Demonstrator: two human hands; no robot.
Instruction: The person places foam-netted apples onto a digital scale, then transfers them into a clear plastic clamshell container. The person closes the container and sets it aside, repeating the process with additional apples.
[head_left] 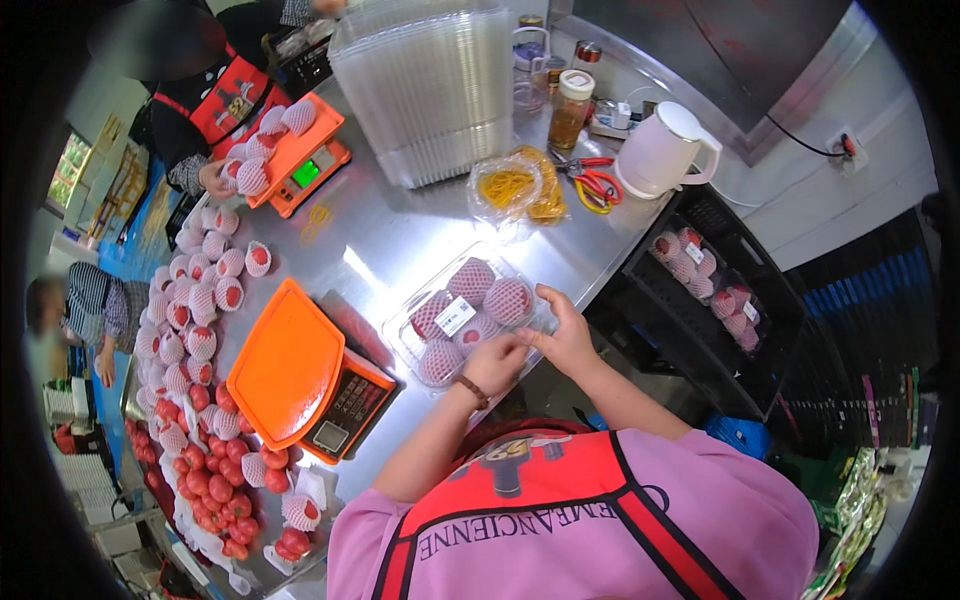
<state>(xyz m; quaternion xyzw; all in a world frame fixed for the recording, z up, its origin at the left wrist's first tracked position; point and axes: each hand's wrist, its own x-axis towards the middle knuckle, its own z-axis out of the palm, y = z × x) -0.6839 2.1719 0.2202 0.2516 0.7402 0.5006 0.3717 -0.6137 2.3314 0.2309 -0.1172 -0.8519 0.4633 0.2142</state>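
Observation:
In front of me on the metal table sits a clear plastic box (400,330) with its lid over it. Several round red fruits (470,279) in pinkish foam nets fill it, and a white label (454,316) lies on top. My left hand (495,360), a brown bead bracelet at its wrist, has its fingers closed at the box's near edge. My right hand (568,335) holds the box's right corner between thumb and forefinger. The two hands meet at that corner; the left fingertips are partly hidden.
An orange scale (285,365) stands left of the box, beside a heap of netted and bare red fruits (215,480). Stacked clear trays (420,100), rubber bands (510,187), red-handled pliers (597,185) and a white kettle (665,150) are farther back. A black crate (720,300) holds packed boxes. Co-workers stand left.

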